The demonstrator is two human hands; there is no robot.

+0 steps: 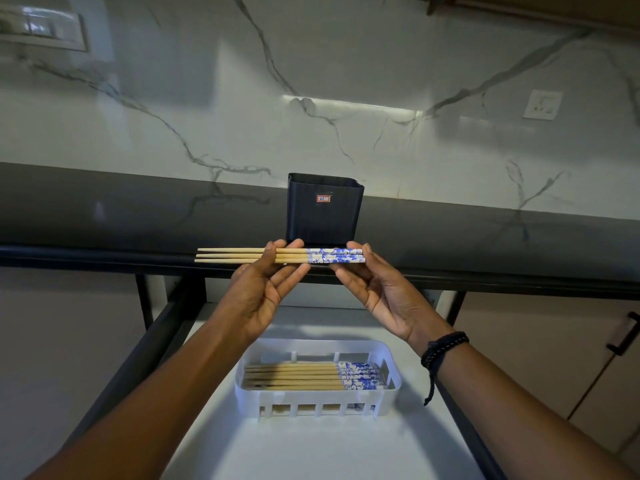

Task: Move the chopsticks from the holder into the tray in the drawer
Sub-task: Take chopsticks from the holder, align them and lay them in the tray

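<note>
A small bunch of wooden chopsticks (pixel 294 255) with blue-and-white patterned ends lies level between both hands, just in front of the counter edge. My left hand (pixel 265 289) pinches the plain wooden part; my right hand (pixel 374 289) holds the patterned ends. Right behind them a dark square holder (pixel 323 211) stands on the counter; its inside is hidden. Below, in the open drawer (pixel 311 452), a white slotted tray (pixel 313 401) holds several more chopsticks (pixel 304 375) lying side by side, patterned ends to the right.
The dark countertop (pixel 138 216) runs across the view below a marble backsplash with a wall socket (pixel 542 105) at right. Dark drawer rails (pixel 138 348) flank the drawer. A cabinet door with a black handle (pixel 623 336) is at the right.
</note>
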